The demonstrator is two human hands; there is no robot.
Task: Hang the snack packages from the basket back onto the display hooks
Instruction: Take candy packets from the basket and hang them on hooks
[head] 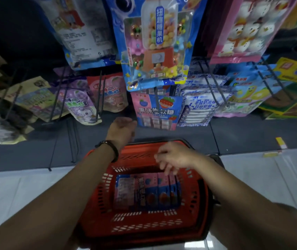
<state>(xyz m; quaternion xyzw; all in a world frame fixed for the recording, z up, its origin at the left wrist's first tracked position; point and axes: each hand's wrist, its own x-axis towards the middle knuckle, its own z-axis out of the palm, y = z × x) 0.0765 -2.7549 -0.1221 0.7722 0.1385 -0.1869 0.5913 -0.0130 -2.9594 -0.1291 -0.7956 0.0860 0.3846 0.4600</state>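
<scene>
A red plastic basket [97, 204] stands on the floor below me. Several pink-and-blue snack packages [147, 192] lie side by side in it. One package of the same kind [159, 110] hangs on a low display hook straight ahead. My left hand [121, 129], with a dark bead bracelet on the wrist, is stretched past the basket's far rim, just left of that hanging package, fingers apart and holding nothing. My right hand [173, 157] hovers over the basket's far end with its fingers pointing down, empty, just above the packages.
Bare wire hooks [99, 92] stick out at the left among purple and pink bags. A large blue candy bag [154, 44] hangs overhead, with a pink marshmallow bag [243, 27] to its right. White-and-blue packs [200, 105] hang right of the pink package. White floor tiles surround the basket.
</scene>
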